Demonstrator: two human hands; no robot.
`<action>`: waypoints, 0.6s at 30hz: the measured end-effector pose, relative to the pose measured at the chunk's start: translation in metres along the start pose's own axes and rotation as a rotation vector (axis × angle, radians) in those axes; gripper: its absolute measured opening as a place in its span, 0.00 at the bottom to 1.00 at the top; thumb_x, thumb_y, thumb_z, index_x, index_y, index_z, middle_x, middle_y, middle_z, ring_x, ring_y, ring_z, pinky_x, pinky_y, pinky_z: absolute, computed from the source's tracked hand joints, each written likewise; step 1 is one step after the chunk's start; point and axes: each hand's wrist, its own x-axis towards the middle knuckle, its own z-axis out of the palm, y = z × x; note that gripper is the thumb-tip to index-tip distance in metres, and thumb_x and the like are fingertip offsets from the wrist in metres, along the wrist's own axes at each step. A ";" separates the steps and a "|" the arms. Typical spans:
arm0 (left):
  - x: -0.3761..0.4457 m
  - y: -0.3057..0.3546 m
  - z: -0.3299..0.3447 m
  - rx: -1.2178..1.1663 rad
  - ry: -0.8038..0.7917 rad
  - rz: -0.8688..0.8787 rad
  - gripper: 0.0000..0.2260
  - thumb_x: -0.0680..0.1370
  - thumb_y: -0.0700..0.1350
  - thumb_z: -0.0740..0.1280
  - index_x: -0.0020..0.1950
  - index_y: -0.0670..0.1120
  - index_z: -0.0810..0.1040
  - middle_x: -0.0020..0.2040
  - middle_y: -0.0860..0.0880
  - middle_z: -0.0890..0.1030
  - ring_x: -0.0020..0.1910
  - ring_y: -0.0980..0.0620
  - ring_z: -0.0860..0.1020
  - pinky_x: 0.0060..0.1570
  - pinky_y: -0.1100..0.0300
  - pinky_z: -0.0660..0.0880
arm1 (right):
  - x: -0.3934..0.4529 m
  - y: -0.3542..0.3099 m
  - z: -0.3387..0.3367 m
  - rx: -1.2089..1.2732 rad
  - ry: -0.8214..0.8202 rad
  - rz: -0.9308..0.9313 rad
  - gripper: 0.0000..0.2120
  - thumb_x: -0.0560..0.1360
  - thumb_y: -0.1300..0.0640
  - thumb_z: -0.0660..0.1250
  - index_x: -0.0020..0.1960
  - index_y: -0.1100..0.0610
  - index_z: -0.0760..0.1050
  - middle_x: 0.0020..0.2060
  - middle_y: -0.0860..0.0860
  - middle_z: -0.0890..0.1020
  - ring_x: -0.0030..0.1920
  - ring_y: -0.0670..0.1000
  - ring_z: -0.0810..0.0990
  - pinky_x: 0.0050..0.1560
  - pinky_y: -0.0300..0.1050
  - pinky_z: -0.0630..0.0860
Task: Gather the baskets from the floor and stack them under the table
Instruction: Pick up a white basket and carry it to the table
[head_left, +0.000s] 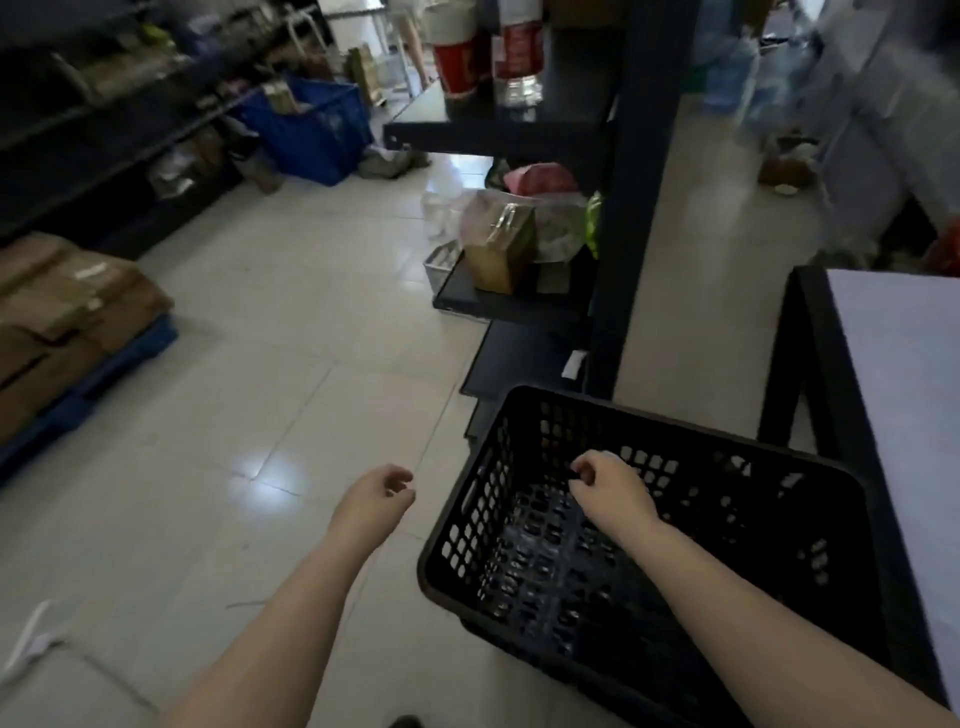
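The right hand (605, 486) is curled over the inside of a black basket (649, 545), fingers bent into a loose fist. Something small and dark shows at its fingertips, possibly a thin handle; whether the hand truly grips it cannot be told. The left hand (376, 499) hangs free over the tiled floor (270, 374), just left of the basket, fingers half curled and holding nothing.

The basket is a perforated plastic crate, empty, tilted a little, its left wall close to the left hand and its far rim beyond the right hand. To the right of the right arm stands a table (904, 395) with a pale top and dark frame; the basket sits against its near corner, partly in front of its leg, not under it.

Ahead of the right hand rises a dark shelf unit (623, 218), with a brown bag (501, 254) and plastic wrappings on a low shelf. Far ahead of the left hand sits a blue crate (317, 135) on the floor. Off to the left of the left arm, cardboard boxes (57, 306) are piled on a blue pallet (93, 384).
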 end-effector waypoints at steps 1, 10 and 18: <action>0.005 -0.007 -0.013 0.008 0.035 -0.007 0.13 0.76 0.41 0.64 0.59 0.43 0.79 0.53 0.45 0.81 0.50 0.48 0.77 0.51 0.59 0.72 | 0.009 -0.022 0.010 -0.016 -0.022 -0.045 0.13 0.77 0.54 0.61 0.60 0.55 0.75 0.49 0.48 0.75 0.49 0.50 0.77 0.48 0.45 0.75; 0.089 -0.121 -0.155 0.254 0.137 -0.039 0.14 0.77 0.45 0.59 0.60 0.51 0.77 0.55 0.52 0.79 0.56 0.50 0.78 0.49 0.59 0.72 | 0.070 -0.246 0.130 -0.421 -0.074 -0.419 0.14 0.76 0.54 0.58 0.59 0.56 0.75 0.57 0.54 0.79 0.58 0.58 0.77 0.53 0.48 0.73; 0.205 -0.172 -0.271 0.466 0.105 0.035 0.16 0.76 0.47 0.58 0.63 0.50 0.75 0.61 0.51 0.78 0.60 0.49 0.76 0.55 0.57 0.74 | 0.151 -0.409 0.199 -0.671 -0.094 -0.571 0.15 0.77 0.56 0.57 0.61 0.59 0.73 0.60 0.56 0.76 0.61 0.58 0.75 0.54 0.49 0.72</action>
